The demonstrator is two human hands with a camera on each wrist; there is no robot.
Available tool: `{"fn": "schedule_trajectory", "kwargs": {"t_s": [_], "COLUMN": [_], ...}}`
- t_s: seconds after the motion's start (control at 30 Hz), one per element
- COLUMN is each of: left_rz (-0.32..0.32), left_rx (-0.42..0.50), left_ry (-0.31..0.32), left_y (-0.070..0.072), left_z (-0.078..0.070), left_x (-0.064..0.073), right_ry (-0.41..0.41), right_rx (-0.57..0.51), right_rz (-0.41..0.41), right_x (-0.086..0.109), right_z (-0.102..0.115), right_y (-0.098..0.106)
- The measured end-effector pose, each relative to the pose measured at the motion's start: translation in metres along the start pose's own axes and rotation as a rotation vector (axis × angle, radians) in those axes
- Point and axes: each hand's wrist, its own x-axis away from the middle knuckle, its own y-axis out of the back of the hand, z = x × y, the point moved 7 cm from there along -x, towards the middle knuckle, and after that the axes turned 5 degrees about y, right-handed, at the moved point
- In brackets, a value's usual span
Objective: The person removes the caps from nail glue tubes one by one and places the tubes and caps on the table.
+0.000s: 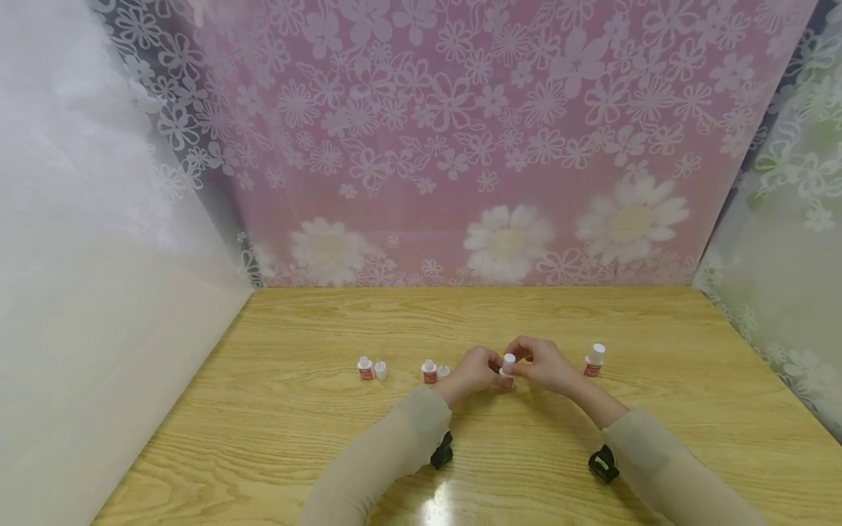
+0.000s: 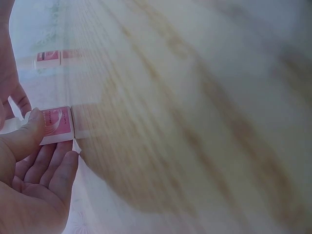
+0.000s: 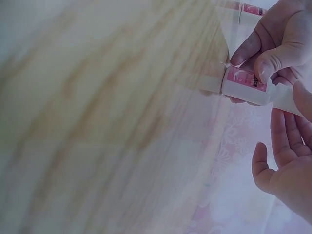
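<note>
Holds a small bottle (image 1: 506,372) upright in the left hand (image 1: 470,371), with the thumb on the label (image 2: 58,121) and fingers behind; pinches the white cap (image 1: 509,359) at its neck between thumb and fingers of the right hand (image 1: 542,364). Cannot tell whether resting on the table (image 1: 342,321) or held just above. Seems light, stiff and hard to break, like plastic (perhaps a little slick on those smooth faces). Calls for a low, gentle hold on the flat labelled sides, and for a fingertip pinch around the cap. Sits between two open bottles (image 1: 365,370) (image 1: 429,372) on the left, each with a loose cap (image 1: 381,371) (image 1: 444,372) just beside, and a capped bottle (image 1: 593,361) well apart on the right. Takes place over glossy wood grain, likely to let a light base slide. Faces a pink flowered curtain (image 1: 421,139) at the back, with pale sheets (image 1: 131,263) (image 1: 776,285) closing off both sides
</note>
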Motion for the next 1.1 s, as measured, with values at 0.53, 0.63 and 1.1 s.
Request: {"fn": "schedule_trajectory", "kwargs": {"t_s": [0.53, 0.63, 1.1], "left_rz": [0.013, 0.009, 0.0], "left_rx": [0.004, 0.002, -0.013], "left_ry": [-0.006, 0.005, 0.041], "left_y": [-0.001, -0.001, 0.001], "left_z": [-0.001, -0.001, -0.001], "left_x": [0.0, 0.001, 0.002], "right_ry": [0.056, 0.063, 0.053], "right_rx": [-0.035, -0.024, -0.013], "right_rz": [0.046, 0.035, 0.002], "right_x": [0.0, 0.0, -0.001], "right_z": [0.006, 0.007, 0.008], "right_y": [-0.002, 0.0, 0.007]}}
